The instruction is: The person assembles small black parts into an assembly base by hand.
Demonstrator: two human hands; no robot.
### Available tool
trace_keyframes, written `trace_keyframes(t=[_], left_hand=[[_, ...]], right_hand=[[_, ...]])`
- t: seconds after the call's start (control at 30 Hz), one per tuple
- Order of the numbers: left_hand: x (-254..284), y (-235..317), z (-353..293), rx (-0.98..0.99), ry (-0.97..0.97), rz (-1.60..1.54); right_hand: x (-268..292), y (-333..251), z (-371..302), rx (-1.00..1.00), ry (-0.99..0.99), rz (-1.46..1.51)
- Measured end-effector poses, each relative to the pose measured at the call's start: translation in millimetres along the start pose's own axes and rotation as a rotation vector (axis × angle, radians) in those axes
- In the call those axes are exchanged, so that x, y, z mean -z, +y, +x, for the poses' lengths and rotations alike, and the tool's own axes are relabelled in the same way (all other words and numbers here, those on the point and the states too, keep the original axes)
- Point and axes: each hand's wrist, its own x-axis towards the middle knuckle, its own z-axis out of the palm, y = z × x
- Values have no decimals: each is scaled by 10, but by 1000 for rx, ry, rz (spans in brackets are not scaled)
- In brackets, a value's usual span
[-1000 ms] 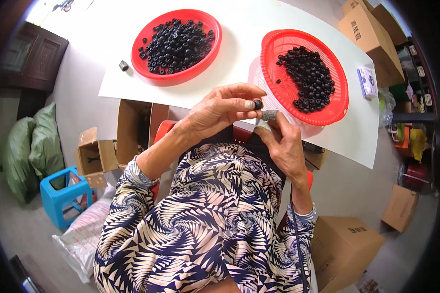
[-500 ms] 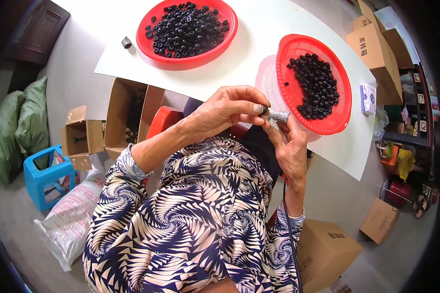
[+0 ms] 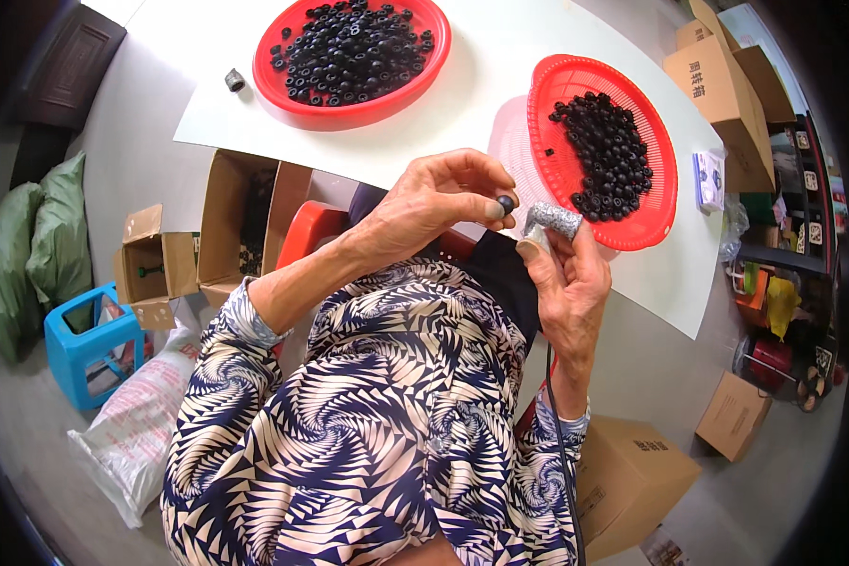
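My left hand [image 3: 443, 200] pinches a small round black bead-like piece [image 3: 507, 204] between thumb and forefinger. Just to its right is my right hand [image 3: 573, 288], its fingers curled and thumb raised. A grey speckled sleeve [image 3: 555, 220] covers its forefinger, and something pale wraps the thumb. Whether a small tool sits between them I cannot make out. The hands are a little apart. Beyond them, a red slotted basket [image 3: 670, 179] holds many similar black pieces [image 3: 613, 156]. Farther left, a round red tray [image 3: 349, 120] carries a bigger heap of black rings [image 3: 349, 57].
Both containers stand on a white table [image 3: 424, 123]. A short grey tube [image 3: 235, 80] lies near its left edge, a small white-and-purple packet [image 3: 709, 181] near its right. Cartons [image 3: 726, 104], a blue stool [image 3: 90, 344], green sacks [image 3: 57, 236] and a white bag [image 3: 141, 415] surround the table.
My hands have drawn apart: the black piece in my left hand is now separate from the right hand's covered finger. My right hand has shifted slightly right.
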Motion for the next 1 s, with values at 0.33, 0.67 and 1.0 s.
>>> trace_keyframes(t=[0.33,0.67,1.0], left_hand=[[2,-51,1,19,-87,-179],[30,-47,-11,46,-91,-198],[48,-59,-3,53,-95,-213]], right_hand=[[-66,-32,-13,109,-11,-119],[-101,-51,-4,140,15,-192],[-107,-23,14,145,1,-179]])
